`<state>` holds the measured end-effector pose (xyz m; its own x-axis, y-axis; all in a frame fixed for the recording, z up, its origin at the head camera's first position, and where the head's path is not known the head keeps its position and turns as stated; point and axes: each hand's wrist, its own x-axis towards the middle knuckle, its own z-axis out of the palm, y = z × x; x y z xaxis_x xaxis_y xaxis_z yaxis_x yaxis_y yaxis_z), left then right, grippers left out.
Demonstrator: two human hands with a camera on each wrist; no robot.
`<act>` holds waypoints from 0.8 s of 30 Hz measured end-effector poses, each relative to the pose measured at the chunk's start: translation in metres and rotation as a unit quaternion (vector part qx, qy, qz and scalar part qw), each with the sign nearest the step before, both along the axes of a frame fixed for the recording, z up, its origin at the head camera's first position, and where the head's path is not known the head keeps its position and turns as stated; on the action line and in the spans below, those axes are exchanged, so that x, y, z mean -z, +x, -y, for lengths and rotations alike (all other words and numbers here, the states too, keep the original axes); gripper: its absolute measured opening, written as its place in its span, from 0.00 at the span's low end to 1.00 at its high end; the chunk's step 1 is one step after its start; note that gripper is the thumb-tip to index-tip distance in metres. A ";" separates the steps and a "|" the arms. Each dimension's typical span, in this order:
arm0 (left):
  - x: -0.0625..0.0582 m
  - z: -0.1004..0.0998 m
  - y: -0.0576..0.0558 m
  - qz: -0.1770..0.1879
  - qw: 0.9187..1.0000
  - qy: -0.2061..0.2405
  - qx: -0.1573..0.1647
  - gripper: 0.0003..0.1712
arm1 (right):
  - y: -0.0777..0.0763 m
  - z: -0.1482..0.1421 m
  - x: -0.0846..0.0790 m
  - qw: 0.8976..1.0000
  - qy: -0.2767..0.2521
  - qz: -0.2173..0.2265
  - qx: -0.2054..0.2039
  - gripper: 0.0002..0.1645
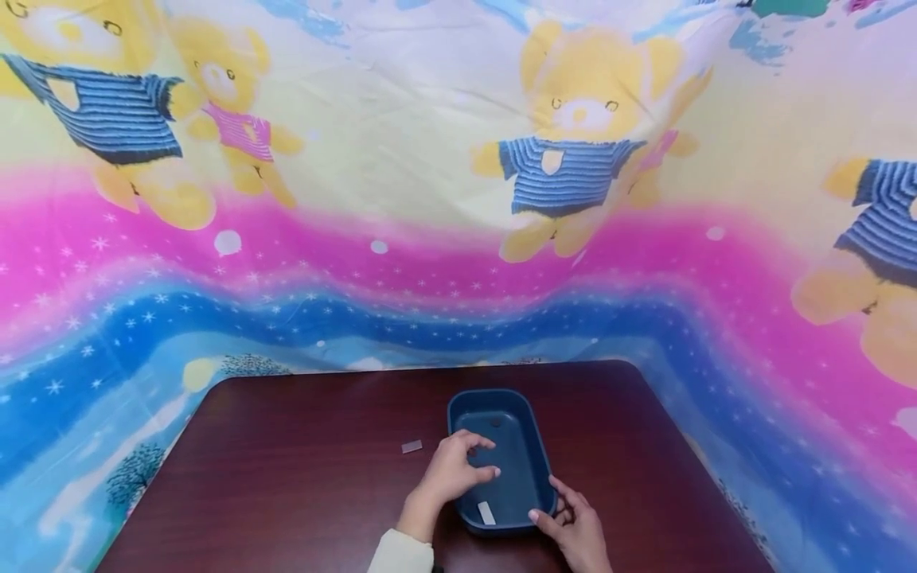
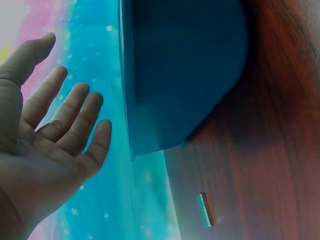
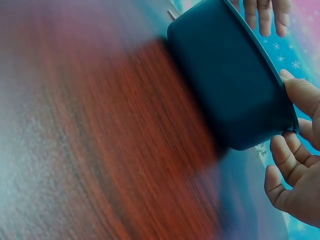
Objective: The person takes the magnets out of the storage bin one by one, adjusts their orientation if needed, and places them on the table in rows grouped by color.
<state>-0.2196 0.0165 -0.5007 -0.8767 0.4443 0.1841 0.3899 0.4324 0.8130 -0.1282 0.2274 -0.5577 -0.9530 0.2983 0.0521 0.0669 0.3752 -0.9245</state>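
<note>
A deep dark-blue plastic tray (image 1: 512,469) with rounded corners stands on the table. My right hand (image 1: 573,525) grips its near right corner, thumb at the rim and fingers against the outer wall; the right wrist view shows this hold on the tray (image 3: 230,75) from the side. Over the tray's left side hovers my left hand (image 1: 458,465), fingers loosely bent and apart, with nothing between them. A small white rectangular piece (image 1: 486,513) lies inside at the near end. Toward the far end is a small dark round spot (image 1: 496,423), too small to identify.
A small flat grey rectangular piece (image 1: 411,447) lies on the dark red-brown wooden table (image 1: 301,461), left of the tray. Behind the table and along its sides hangs a colourful cloth (image 1: 401,263) printed with teddy bears.
</note>
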 end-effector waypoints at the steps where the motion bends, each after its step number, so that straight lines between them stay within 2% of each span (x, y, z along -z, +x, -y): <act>1: -0.001 -0.001 -0.001 0.008 1.000 -0.006 0.010 0.18 | 0.000 0.000 0.000 1.000 0.003 0.001 -0.002 0.38; 5: -0.001 -0.006 -0.004 0.050 0.997 -0.039 0.054 0.17 | -0.001 0.000 -0.001 1.000 0.008 0.002 -0.001 0.38; 9: 0.000 -0.011 -0.005 0.091 0.988 -0.074 0.097 0.16 | -0.001 0.000 0.000 1.000 0.012 0.000 -0.004 0.38; 13: 0.005 -0.018 -0.006 0.098 0.979 -0.126 0.125 0.16 | 0.000 -0.002 -0.001 1.000 0.009 0.005 -0.001 0.38; 16: 0.009 -0.023 -0.006 0.088 0.973 -0.166 0.132 0.16 | 0.000 -0.002 -0.001 1.000 0.010 0.014 0.002 0.38; 18: 0.010 -0.026 -0.005 0.094 0.969 -0.185 0.132 0.15 | 0.000 -0.002 0.000 1.000 0.011 0.018 0.002 0.38; 24: 0.011 -0.033 -0.006 0.158 0.954 -0.217 0.135 0.11 | -0.001 -0.001 0.001 1.000 0.022 0.007 0.001 0.39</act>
